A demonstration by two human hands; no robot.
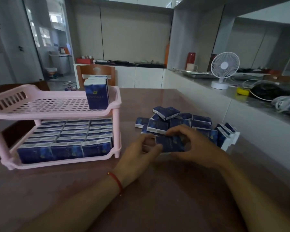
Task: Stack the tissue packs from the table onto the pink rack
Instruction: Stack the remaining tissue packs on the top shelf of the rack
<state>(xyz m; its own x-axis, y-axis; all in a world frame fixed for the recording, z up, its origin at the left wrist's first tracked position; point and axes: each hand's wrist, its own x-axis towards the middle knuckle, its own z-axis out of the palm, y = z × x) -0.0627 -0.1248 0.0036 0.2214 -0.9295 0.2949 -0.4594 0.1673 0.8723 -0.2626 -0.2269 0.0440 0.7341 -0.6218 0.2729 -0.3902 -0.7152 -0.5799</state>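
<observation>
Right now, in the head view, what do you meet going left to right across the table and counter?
pink rack → left hand → held tissue pack → right hand → upright packs at the pile's right end → yellow object on the counter

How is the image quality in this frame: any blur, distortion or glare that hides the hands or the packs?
Head view: wide-angle bending bows the counter and the pink rack; soft overall; both hands, left hand and right hand, and the tissue pack they hold look motion-blurred; dim, even light, with faint sheen on the table.
</observation>
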